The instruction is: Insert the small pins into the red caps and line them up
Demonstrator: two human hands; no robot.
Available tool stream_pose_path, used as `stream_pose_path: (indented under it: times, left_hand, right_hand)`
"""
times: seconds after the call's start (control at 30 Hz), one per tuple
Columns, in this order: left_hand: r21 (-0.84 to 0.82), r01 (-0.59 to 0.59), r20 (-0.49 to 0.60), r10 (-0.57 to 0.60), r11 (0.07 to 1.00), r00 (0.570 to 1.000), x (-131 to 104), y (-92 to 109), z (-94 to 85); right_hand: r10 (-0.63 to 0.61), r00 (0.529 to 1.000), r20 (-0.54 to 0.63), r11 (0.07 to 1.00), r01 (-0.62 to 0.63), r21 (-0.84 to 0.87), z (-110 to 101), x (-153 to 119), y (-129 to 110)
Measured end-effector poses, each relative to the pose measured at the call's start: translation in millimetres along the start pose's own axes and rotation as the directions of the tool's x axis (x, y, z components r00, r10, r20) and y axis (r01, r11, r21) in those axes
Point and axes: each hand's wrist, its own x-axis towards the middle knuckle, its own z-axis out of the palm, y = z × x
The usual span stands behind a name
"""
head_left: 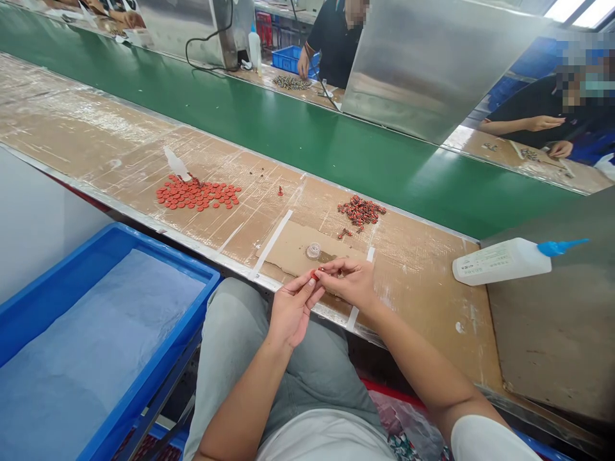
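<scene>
Near the table's front edge my left hand [294, 310] pinches a small red disc [314, 275]. My right hand [350, 282] touches it from the other side, its fingers pressed together around something small that is mostly hidden. Just beyond my fingers a small clear cup [314, 250] stands on a piece of cardboard [283, 248]. Many red discs [192, 194] lie spread to the left, and a heap of small red and black pieces [361, 211] lies to the right. One small red piece [280, 191] stands alone between them.
A white bottle with a blue nozzle [502, 261] lies at the right by a panel [552, 307]. A green belt [269, 128] runs behind the table. Two people work beyond it. A blue tray [113, 234] with white lining is at the lower left.
</scene>
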Motion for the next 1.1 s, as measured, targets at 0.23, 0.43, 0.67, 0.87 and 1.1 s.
stream_pose_path:
  times: [0.23,0.43,0.67,0.87,1.1]
  left_hand:
    - [0.018,-0.008,-0.008,0.008,1.0,1.0,-3,-1,2.7]
    - [0.024,-0.014,0.004,0.014,1.0,1.0,-4,0,5.4]
    - [0.048,0.021,0.04,-0.023,0.999,0.999,-3,2,3.3]
    - [0.069,0.067,0.092,-0.073,0.995,0.993,-1,1,0.1]
    - [0.078,0.078,0.109,-0.087,0.994,0.99,-2,-1,-1.0]
  right_hand:
    - [0.129,0.991,0.041,0.983,-0.134,0.123,-1,1,0]
    - [0.141,0.99,0.025,0.977,-0.143,0.16,-4,1,-13]
    - [0.172,0.983,0.067,0.949,-0.184,0.257,-8,-3,-15]
    - [0.209,0.966,0.153,0.926,-0.246,0.285,-14,-4,-6]
    - [0.247,0.945,0.216,0.914,-0.301,0.273,-19,-5,-11]
